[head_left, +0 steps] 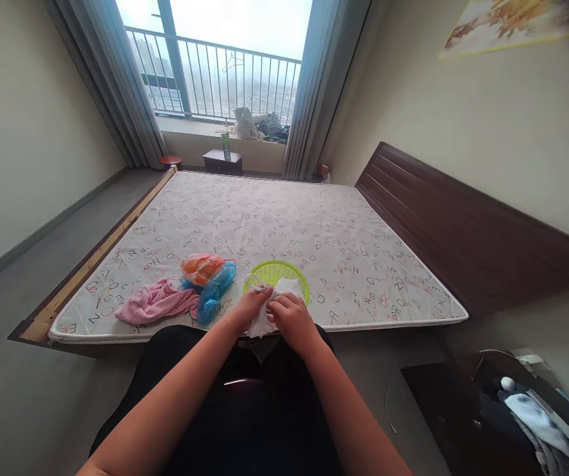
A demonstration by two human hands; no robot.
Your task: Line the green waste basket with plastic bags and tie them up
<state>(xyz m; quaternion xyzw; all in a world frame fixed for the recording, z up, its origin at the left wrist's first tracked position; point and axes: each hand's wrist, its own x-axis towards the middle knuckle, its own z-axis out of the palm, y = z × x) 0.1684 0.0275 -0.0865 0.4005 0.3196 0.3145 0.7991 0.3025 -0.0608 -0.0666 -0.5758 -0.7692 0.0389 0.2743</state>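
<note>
A thin, crumpled white plastic bag (pixel 259 324) is gripped between my two hands, just above the near edge of the mattress. My left hand (pixel 249 307) pinches it from the left, with a loop of the bag sticking out past the fingers. On the right side, my right hand (pixel 290 318) has its fingers curled onto the same bag. Behind both hands sits a lime-green plastic basket (pixel 275 268), its near part and contents hidden by the hands and bag. Left of the basket lie an orange plastic bag (pixel 203 269), a blue plastic bag (pixel 214 291) and a pink towel (pixel 153 303).
The letter-printed mattress (pixel 264 211) rests on a bed frame with a dark wooden headboard (pixel 463 225) at right. Clothes (pixel 537 423) lie on a dark piece of furniture at lower right. A nightstand (pixel 223 162) with a green tube stands near the window.
</note>
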